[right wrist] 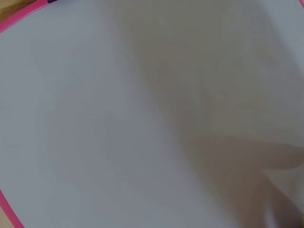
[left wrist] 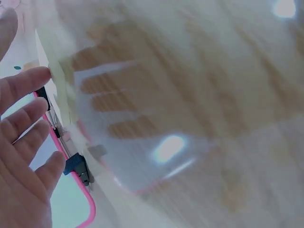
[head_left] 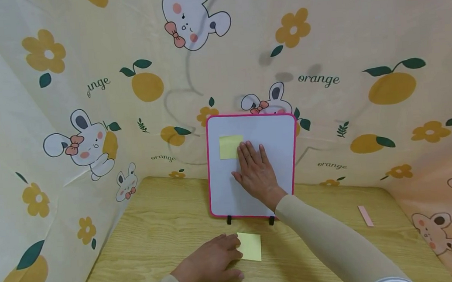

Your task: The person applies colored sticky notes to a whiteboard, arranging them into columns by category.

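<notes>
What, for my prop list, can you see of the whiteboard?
The whiteboard is a white rectangle with rounded corners and a pink rim. It stands roughly upright on two black feet on the wood-look table. A yellow note is on its upper left; the right hand appears pressed to the board, fingers over the note's right edge.

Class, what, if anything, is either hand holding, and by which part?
Nothing: the right hand lies flat against the whiteboard; the left hand, unclosed, covers the lower note's edge.
</notes>
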A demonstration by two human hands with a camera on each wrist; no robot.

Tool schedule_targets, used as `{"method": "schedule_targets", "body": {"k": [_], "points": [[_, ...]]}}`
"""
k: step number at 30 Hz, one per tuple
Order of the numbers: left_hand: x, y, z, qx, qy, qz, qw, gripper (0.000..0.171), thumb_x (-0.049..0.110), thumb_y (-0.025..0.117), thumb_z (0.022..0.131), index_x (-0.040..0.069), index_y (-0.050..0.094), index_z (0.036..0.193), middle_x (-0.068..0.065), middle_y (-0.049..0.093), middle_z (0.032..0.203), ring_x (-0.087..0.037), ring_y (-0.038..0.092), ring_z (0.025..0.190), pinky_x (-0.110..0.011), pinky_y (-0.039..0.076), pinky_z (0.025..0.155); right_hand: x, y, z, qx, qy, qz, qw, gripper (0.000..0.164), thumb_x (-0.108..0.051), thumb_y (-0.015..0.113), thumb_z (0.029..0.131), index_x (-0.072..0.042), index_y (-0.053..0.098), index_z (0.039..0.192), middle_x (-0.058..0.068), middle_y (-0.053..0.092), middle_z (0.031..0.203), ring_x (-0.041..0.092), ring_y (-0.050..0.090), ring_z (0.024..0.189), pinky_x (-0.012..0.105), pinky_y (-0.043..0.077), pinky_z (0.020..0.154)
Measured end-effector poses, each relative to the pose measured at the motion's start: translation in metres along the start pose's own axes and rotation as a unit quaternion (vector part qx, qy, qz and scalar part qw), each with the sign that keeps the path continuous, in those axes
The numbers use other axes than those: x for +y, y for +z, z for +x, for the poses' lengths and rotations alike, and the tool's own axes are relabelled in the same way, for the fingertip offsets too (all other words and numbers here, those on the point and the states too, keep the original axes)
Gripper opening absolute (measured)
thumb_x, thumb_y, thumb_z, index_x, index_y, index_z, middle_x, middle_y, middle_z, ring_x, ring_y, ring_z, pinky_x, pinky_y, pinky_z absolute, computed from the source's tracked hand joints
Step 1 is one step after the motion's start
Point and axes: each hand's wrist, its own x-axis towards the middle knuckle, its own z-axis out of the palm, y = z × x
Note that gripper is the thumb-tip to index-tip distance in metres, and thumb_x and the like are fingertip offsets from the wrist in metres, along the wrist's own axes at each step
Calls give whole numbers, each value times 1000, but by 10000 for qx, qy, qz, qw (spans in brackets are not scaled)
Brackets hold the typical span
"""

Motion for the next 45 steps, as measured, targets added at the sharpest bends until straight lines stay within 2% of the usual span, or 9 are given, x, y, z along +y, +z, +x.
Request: {"method": "schedule_targets", "body": {"k": [3,6,12,16,21,27,33,39,45], "points": [[-4,-2,6,285,-93,289,9991,48,56,50,108,18,71,128,0,63,137,-20,56,139,-36,44,122,1,0,-1,5,-16,52,10000,85,-57,39,110,-2,10,169,13,4,178,31,-4,166,56,-6,134],[-17,-13,14,641,-514,683,9943,43,44,55,109,11,69,134,-3,65,138,-22,58,137,-38,45,122,1,-1,-2,-27,-29,43,10000,85,-57,39,110,-3,10,169,13,3,178,30,-5,166,56,-5,134],[-67,-73,38,1153,-1642,1226,9720,55,32,56,109,1,50,155,-15,52,160,-32,43,153,-48,35,129,1,-2,0,-49,-30,-73,10000,86,-58,40,109,-3,10,169,12,1,178,29,-7,166,54,-5,135],[-92,-113,58,1157,-1954,1200,9665,64,38,50,112,0,37,162,-17,37,169,-33,30,160,-49,25,133,0,-2,0,-60,-31,-75,9999,87,-58,40,109,-3,10,169,11,-1,178,29,-7,166,54,-5,135],[-99,-143,90,861,-1950,910,9728,79,56,37,111,3,21,168,-13,17,177,-29,9,165,-47,8,136,1,-3,-1,-123,-35,-124,9998,87,-58,39,109,-3,6,169,11,-4,178,29,-10,165,55,-5,135],[-97,-153,123,607,-1971,720,9758,86,69,23,108,12,9,170,-5,2,179,-22,-5,166,-45,-5,136,1,-6,-1,-264,-40,-5,9996,95,-58,45,107,-5,-4,168,8,-13,178,28,-14,165,57,-9,133],[-98,-155,138,488,-1982,879,9750,86,70,16,107,14,8,170,-3,3,179,-21,-6,165,-45,-6,135,1,-8,-1,-370,-11,98,9993,96,-59,47,107,-9,-8,168,6,-18,176,27,-16,164,62,-10,132],[-104,-157,138,437,-1914,1114,9742,85,69,17,108,12,11,170,-4,7,179,-23,-2,166,-46,-4,136,2,-7,-1,-323,14,38,9995,96,-60,47,107,-8,-6,169,6,-15,177,26,-16,165,63,-11,131],[-120,-154,119,500,-2020,1384,9683,81,64,23,110,10,16,170,-5,10,178,-22,1,166,-45,-1,136,3,-6,0,-271,27,-120,9996,89,-64,38,108,-7,6,170,7,-2,178,26,-10,165,63,-10,131]]}}
